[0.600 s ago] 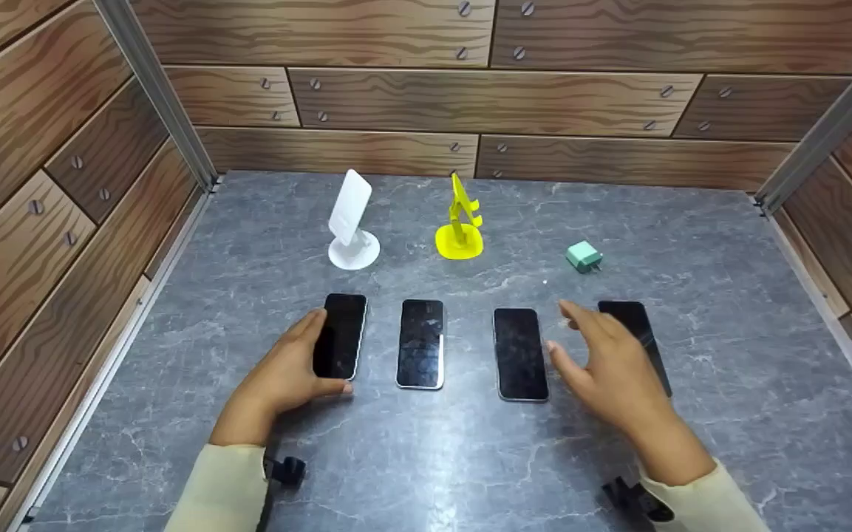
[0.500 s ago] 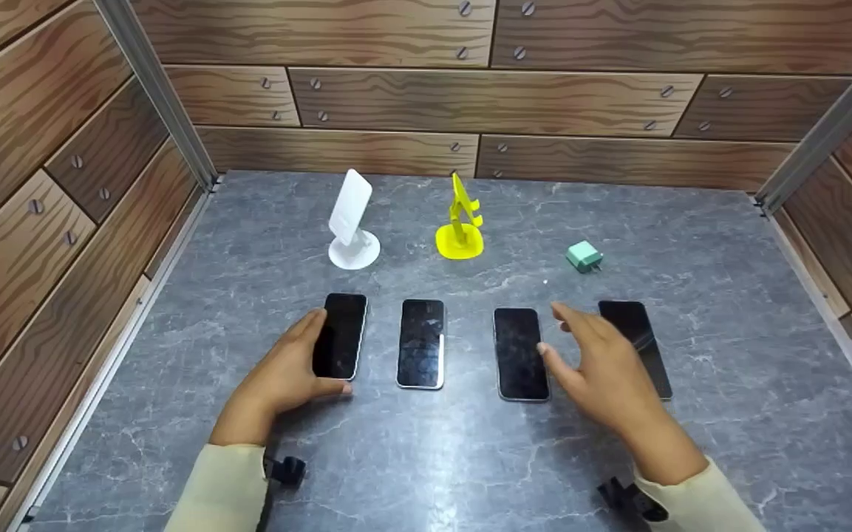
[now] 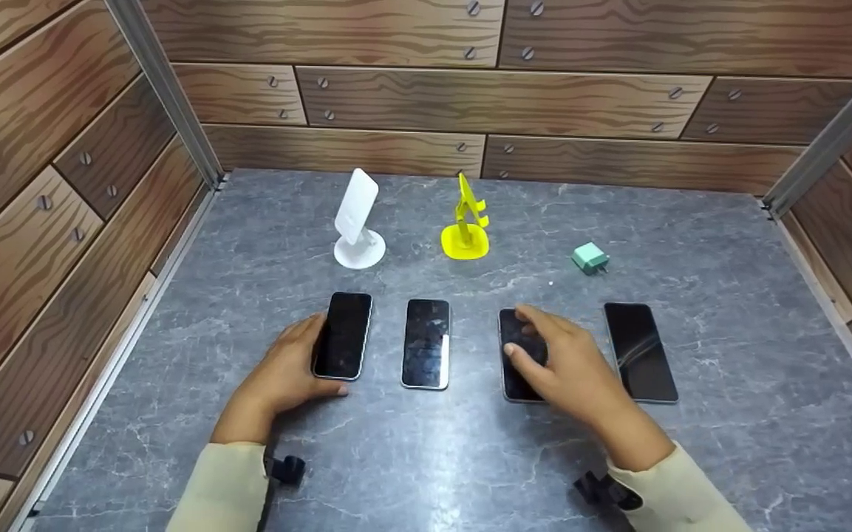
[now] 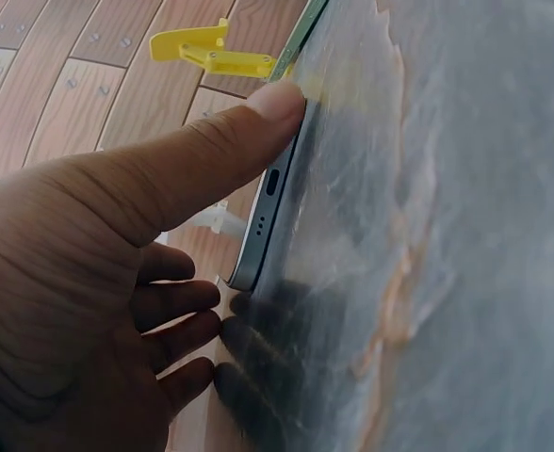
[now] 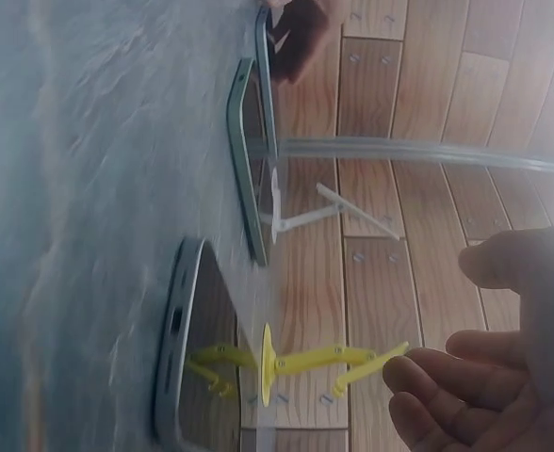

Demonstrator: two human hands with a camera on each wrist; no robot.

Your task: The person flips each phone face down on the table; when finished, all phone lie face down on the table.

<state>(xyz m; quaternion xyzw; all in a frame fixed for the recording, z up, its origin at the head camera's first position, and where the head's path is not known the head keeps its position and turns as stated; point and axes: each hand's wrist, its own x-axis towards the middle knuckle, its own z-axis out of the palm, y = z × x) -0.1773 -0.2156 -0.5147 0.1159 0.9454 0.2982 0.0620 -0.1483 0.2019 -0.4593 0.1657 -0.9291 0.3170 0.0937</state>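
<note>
Your left hand (image 3: 283, 373) is at the leftmost phone (image 3: 344, 336), thumb and fingers spread, the thumb by its bottom edge; that phone lies nearer you than the yellow stand (image 3: 465, 242), to its left. Your right hand (image 3: 573, 366), thumb and fingers apart, hovers over the partly covered phone (image 3: 519, 386), nearer you than the yellow stand and right of it. The white stand (image 3: 357, 210) is left of the yellow stand, the green plug (image 3: 590, 257) right.

Yellow stand (image 3: 465, 242), white stand (image 3: 357, 207), charger (image 3: 590, 258)
</note>
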